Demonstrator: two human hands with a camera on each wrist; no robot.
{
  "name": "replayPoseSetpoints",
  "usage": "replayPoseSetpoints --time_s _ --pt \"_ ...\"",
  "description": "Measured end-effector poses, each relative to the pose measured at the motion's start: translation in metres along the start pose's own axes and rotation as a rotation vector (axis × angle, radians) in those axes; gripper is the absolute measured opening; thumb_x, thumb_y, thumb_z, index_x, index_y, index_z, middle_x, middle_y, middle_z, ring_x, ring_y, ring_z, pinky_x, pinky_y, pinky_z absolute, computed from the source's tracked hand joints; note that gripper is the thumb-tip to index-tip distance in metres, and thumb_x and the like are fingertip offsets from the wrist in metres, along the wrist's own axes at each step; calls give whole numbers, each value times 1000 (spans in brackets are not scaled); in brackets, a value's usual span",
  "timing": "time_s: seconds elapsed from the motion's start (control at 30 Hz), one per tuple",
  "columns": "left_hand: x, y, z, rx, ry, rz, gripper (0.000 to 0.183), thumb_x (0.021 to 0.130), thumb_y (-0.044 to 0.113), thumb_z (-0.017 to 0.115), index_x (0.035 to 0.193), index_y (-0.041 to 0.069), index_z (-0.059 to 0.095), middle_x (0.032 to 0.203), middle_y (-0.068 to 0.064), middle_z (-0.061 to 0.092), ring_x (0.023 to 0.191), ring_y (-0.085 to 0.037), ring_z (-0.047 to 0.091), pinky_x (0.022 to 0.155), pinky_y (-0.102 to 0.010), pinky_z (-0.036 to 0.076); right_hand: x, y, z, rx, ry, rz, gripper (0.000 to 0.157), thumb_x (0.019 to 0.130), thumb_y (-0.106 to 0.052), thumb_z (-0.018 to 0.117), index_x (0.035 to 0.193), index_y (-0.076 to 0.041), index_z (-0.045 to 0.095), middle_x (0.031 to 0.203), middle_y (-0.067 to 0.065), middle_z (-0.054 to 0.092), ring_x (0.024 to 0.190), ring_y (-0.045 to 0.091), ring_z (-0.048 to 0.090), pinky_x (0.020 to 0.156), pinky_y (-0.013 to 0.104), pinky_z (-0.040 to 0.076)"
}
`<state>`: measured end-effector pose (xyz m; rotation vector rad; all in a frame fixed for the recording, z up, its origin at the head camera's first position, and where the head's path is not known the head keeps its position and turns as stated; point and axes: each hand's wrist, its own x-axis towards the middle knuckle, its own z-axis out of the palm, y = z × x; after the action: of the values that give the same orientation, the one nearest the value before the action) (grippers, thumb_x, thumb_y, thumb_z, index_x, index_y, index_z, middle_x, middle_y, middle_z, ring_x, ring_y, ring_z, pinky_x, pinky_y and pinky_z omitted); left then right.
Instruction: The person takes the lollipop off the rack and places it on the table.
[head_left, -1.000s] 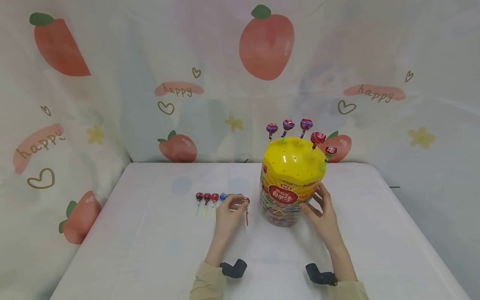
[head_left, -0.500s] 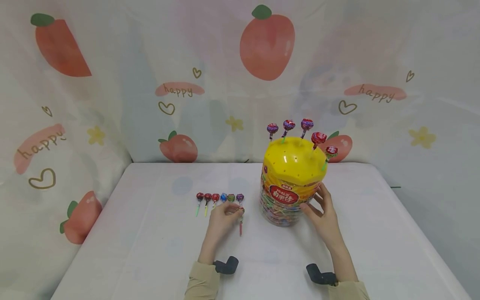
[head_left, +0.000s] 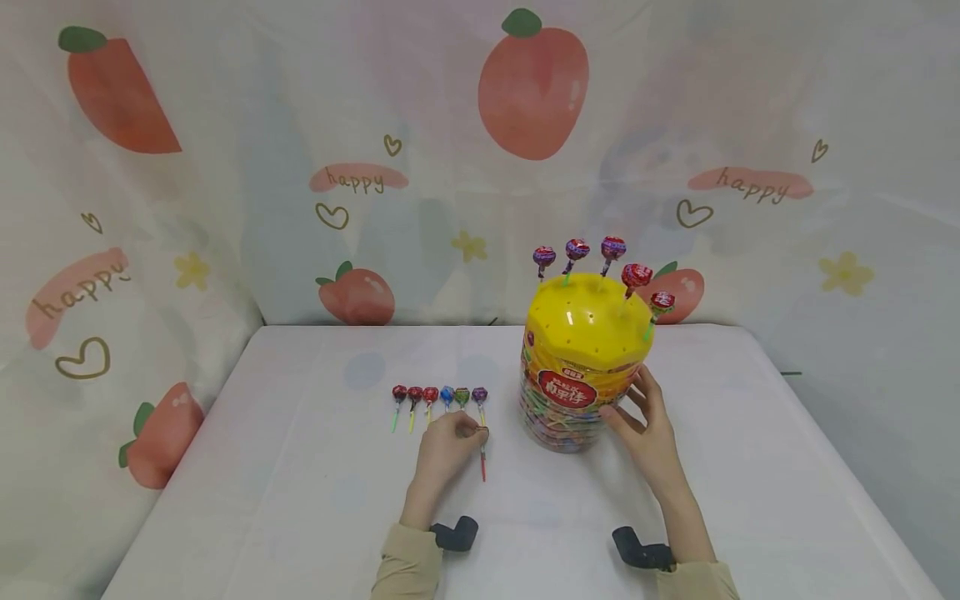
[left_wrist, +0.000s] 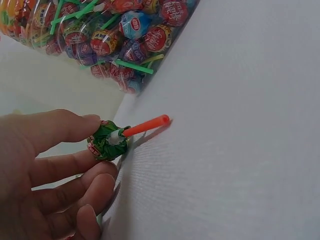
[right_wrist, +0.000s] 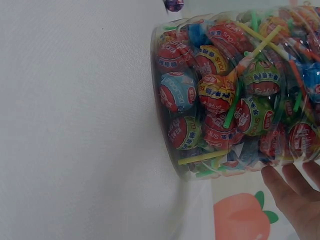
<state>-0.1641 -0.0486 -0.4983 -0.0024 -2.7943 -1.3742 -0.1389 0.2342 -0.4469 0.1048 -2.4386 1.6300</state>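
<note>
My left hand pinches a lollipop by its head, low over the table in front of the lollipop row. In the left wrist view this lollipop shows a green wrapper and an orange-red stick pointing away from the fingers. My right hand holds the right side of a clear jar, thumb at the front and fingers farther back. Wrapped lollipops fill the jar under a yellow lid with small holes. In the right wrist view, fingertips meet the jar's wall.
Several lollipops lie in a row left of the jar, sticks toward me. Several more stand upright along the lid's back and right edge. The white-covered table ends at a fruit-printed curtain.
My left hand has moved back toward me and slightly left with the lollipop, uncovering the right end of the row. The right hand and jar have stayed put.
</note>
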Motion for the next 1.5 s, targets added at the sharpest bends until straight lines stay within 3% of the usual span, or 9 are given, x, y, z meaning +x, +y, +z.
replayPoseSetpoints --time_s 0.53,0.83,0.93,1.23,1.5 --pt "-2 2 -2 2 18 9 26 82 33 74 94 10 69 77 -2 67 66 -11 56 60 -26 43 1 2 0 -9 2 6 84 93 -17 63 155 -27 7 158 13 20 140 37 30 103 48 37" --pt "-6 19 -11 -45 119 62 24 86 28 70 103 11 70 85 -1 67 72 -10 59 61 -22 46 0 0 1 -20 7 28 83 93 -19 63 155 -27 8 159 11 20 141 37 30 103 39 38" --pt "-8 28 -15 -85 148 83 24 87 28 69 106 13 69 88 0 68 76 -9 59 63 -20 47 1 0 0 -21 7 25 83 93 -19 63 155 -28 8 158 11 20 141 36 30 103 32 39" --pt "-15 56 -23 -211 233 280 21 86 18 72 104 9 69 89 -3 69 77 -14 64 63 -17 50 2 -1 0 -2 0 21 83 93 -18 62 155 -28 8 158 11 19 141 36 30 102 39 38" --pt "-27 86 -17 -371 297 436 24 87 14 70 110 9 67 97 -7 68 83 -17 65 66 -26 54 1 1 0 -6 2 29 83 93 -19 63 155 -27 7 158 12 18 141 37 29 103 48 37"
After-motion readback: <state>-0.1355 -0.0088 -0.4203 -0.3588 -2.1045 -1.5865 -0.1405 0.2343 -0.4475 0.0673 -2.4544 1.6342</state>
